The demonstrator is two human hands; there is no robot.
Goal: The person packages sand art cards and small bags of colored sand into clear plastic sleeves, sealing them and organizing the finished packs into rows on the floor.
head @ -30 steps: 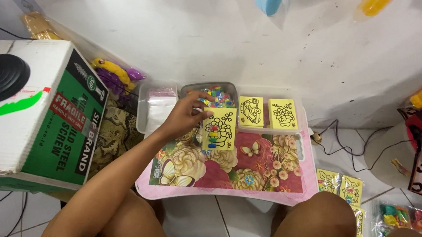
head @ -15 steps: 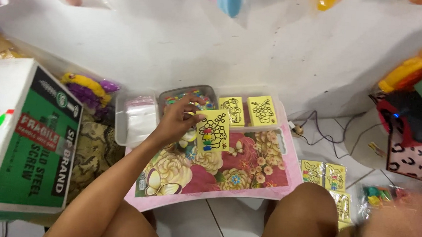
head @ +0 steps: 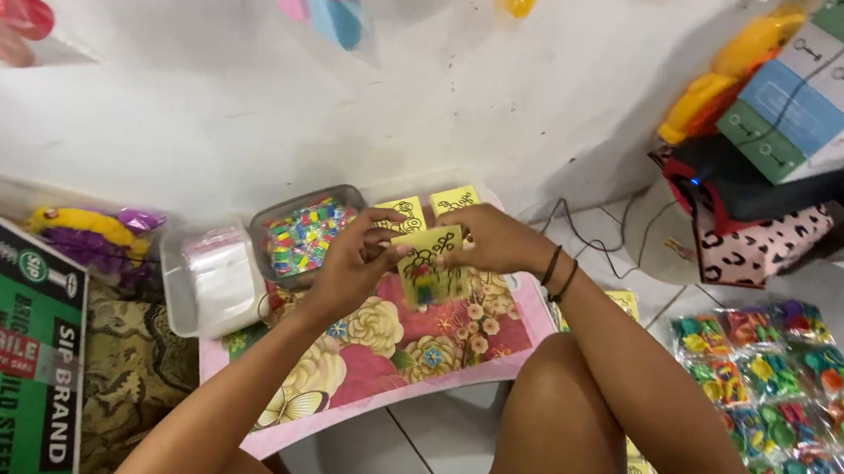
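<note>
Far left, we note a green-and-white carton (head: 1, 354), then a clear tub of plastic sleeves (head: 210, 281) and a tray of multicoloured beads (head: 304, 233). Over the floral lap table (head: 383, 349), our left hand (head: 349, 266) and right hand (head: 497, 241) both pinch a yellow printed card (head: 428, 263), fingers closed on its edges. Packets of coloured trinkets (head: 782, 376) lie rightward on the floor.

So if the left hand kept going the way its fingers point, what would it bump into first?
Probably the yellow card the left hand already touches, then the right hand holding the other side; depth is hard to judge.
</note>
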